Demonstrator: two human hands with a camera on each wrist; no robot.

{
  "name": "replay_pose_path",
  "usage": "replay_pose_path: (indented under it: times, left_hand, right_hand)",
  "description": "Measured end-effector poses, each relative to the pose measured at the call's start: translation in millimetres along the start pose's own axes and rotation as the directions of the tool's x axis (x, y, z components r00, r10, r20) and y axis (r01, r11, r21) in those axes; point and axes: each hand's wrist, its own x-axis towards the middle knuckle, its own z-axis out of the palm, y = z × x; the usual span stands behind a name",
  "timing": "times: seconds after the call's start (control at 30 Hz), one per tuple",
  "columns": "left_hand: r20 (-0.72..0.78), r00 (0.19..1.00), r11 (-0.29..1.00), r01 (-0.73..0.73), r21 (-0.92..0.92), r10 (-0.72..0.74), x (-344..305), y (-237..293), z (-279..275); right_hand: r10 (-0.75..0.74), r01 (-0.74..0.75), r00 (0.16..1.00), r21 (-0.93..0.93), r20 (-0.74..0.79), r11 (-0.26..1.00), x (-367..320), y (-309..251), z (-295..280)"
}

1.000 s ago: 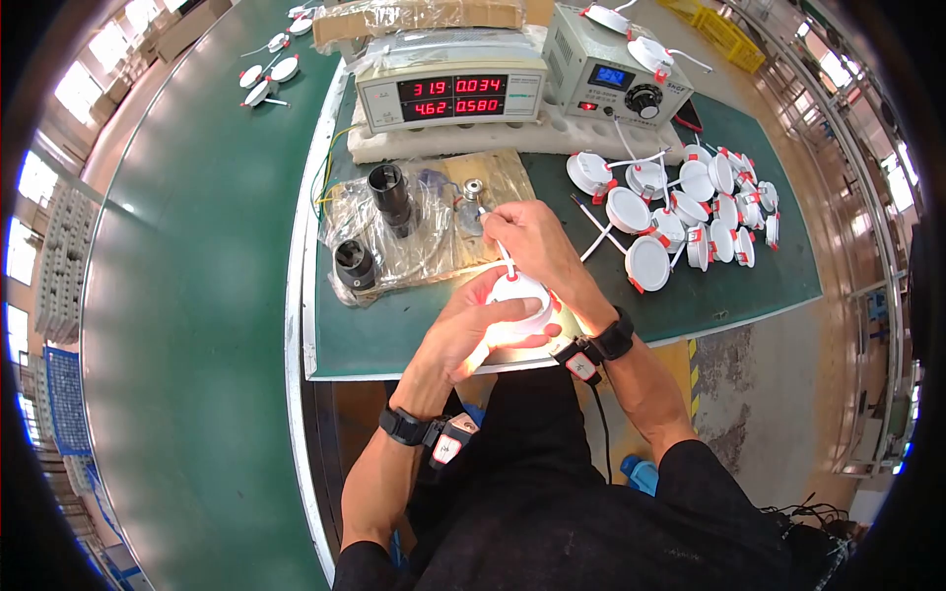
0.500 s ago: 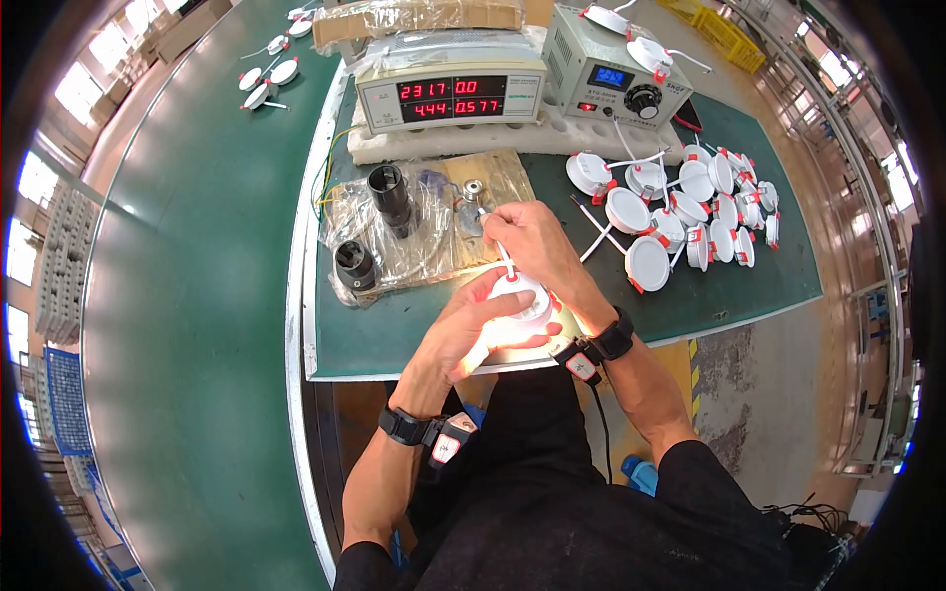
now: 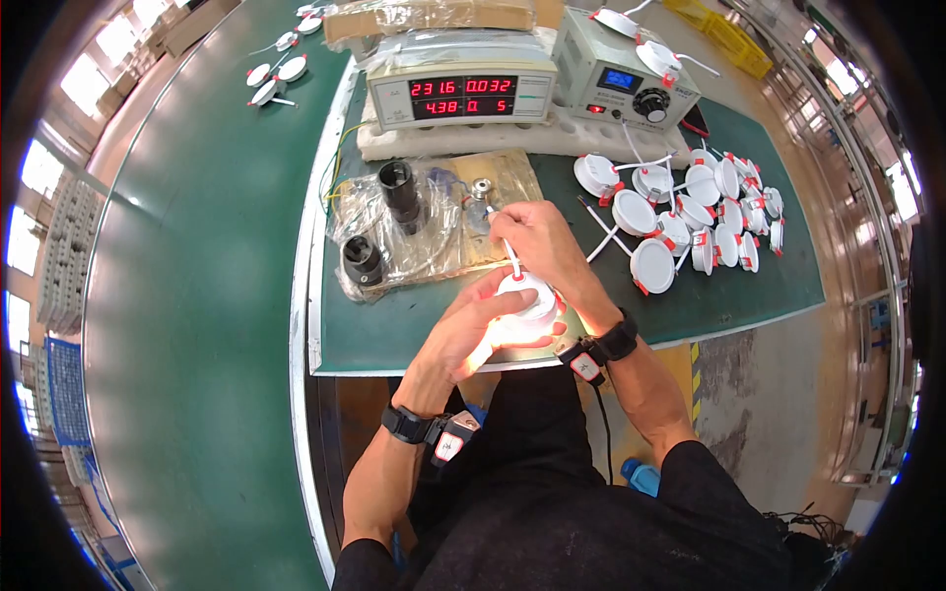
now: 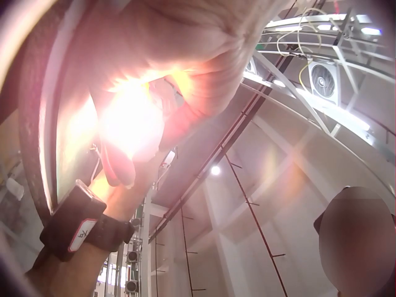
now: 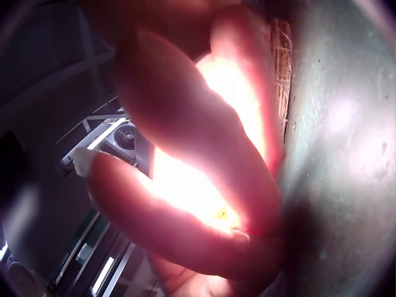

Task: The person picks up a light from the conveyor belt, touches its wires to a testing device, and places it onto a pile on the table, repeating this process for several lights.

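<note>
A round white LED downlight (image 3: 541, 308) glows face-down in my left hand (image 3: 458, 333), with the thumb over its back and the fingers around it. In the left wrist view the lit face (image 4: 133, 124) is a white glare. My right hand (image 3: 540, 244) pinches the downlight's white cable (image 3: 511, 258), its fingertips beside a metal post (image 3: 482, 188) on the plastic-covered board (image 3: 507, 177). The cable end is hidden by those fingers. In the right wrist view, fingers (image 5: 179, 117) curl across the bright light.
Behind the board stand a meter (image 3: 458, 89) with red digits and a grey box (image 3: 631, 84) with a dial. Several white downlights (image 3: 652, 266) lie at the right. Two black sockets (image 3: 362, 261) stand on the board's left. A green bench (image 3: 207, 295) runs along the left.
The red digits on the meter have changed. The head view has shifted slightly; both hands keep their hold on the lit downlight and its cable.
</note>
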Motion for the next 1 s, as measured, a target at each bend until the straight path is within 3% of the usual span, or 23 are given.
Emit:
replay_pose_path:
  times: [0.03,0.1,0.17,0.2,0.23,0.27,0.3,0.37,0.4,0.43,0.5,0.53,0.57,0.6,0.7,0.77,0.8,0.83,0.9,0.93,0.97,1.0]
  left_hand:
    - [0.002,1.0,1.0,-0.013,0.021,0.013,-2,0,-2]
    - [-0.133,0.982,0.984,-0.117,0.131,0.135,-25,2,0]
    - [-0.28,0.916,0.944,-0.22,0.245,0.286,-71,7,4]
    - [-0.367,0.835,0.885,-0.268,0.382,0.411,-106,10,4]
    - [-0.498,0.708,0.835,-0.243,0.495,0.501,-145,9,5]
    - [-0.58,0.532,0.746,-0.157,0.648,0.616,-181,10,10]
    - [-0.628,0.398,0.713,-0.102,0.694,0.669,-226,2,-2]
    - [-0.686,0.087,0.682,0.078,0.727,0.722,-311,-22,-22]
    - [-0.759,0.054,0.719,0.282,0.635,0.649,-370,-37,-38]
    - [-0.753,-0.023,0.728,0.277,0.627,0.657,-420,-69,-62]
    - [-0.848,-0.075,0.69,0.62,0.373,0.525,-518,-116,-77]
    - [-0.713,-0.268,0.529,0.832,0.168,0.648,-535,-140,-74]
    - [-0.512,-0.372,0.369,0.923,-0.112,0.775,-544,-162,-75]
    - [-0.281,-0.374,0.238,0.876,-0.419,0.884,-547,-174,-72]
    - [-0.37,-0.379,0.303,0.92,-0.248,0.848,-507,-140,-42]
    - [-0.325,-0.154,0.248,0.931,0.269,0.933,-460,-113,-38]
    - [-0.429,-0.143,0.376,0.761,0.528,0.892,-416,-94,-25]
    - [-0.52,-0.084,0.487,0.5,0.716,0.85,-361,-78,-8]
    - [-0.514,0.267,0.435,0.304,0.848,0.815,-270,-55,28]
    - [-0.509,0.391,0.42,0.294,0.858,0.767,-227,-44,55]
    - [-0.503,0.505,0.436,0.253,0.863,0.702,-193,-43,60]
    - [-0.427,0.6,0.448,0.126,0.885,0.676,-161,-48,58]
  right_hand:
    - [-0.006,0.004,1.0,0.048,0.027,0.999,-1,0,0]
    - [-0.039,0.022,0.993,0.156,0.109,0.987,-1,2,-2]
    - [-0.083,0.067,0.991,0.143,0.11,0.987,-12,-11,-9]
    - [-0.052,0.042,0.996,0.122,0.077,0.992,-22,-19,-19]
    - [-0.078,0.079,0.997,0.102,-0.011,0.992,-33,-22,-29]
    - [-0.095,0.104,0.989,0.077,-0.113,0.992,-45,-22,-38]
    - [-0.11,0.123,0.97,0.048,-0.218,0.991,-58,-22,-50]
    - [-0.286,0.211,0.886,-0.234,-0.364,0.949,-77,-15,-77]
    - [-0.406,0.241,0.828,-0.407,-0.388,0.881,-84,-4,-92]
    - [-0.525,0.26,0.762,-0.562,-0.38,0.785,-89,6,-105]
    - [-0.522,0.204,0.801,-0.686,-0.294,0.699,-103,23,-122]
    - [-0.511,0.201,0.82,-0.704,-0.26,0.681,-107,30,-120]
    - [-0.497,0.195,0.837,-0.725,-0.228,0.661,-111,38,-117]
    - [-0.497,0.174,0.837,-0.749,-0.229,0.639,-114,43,-113]
    - [-0.517,0.174,0.829,-0.78,-0.214,0.602,-113,51,-107]
    - [-0.537,0.227,0.818,-0.742,-0.206,0.631,-112,54,-109]
    - [-0.56,0.27,0.797,-0.697,-0.226,0.665,-115,46,-109]
    - [-0.536,0.276,0.802,-0.631,-0.265,0.725,-116,43,-108]
    - [-0.464,0.267,0.819,-0.491,-0.339,0.829,-126,38,-108]
    - [-0.455,0.262,0.808,-0.464,-0.374,0.846,-131,29,-105]
    - [-0.369,0.26,0.858,-0.318,-0.358,0.912,-137,24,-101]
    - [-0.286,0.245,0.902,-0.162,-0.323,0.956,-143,20,-96]
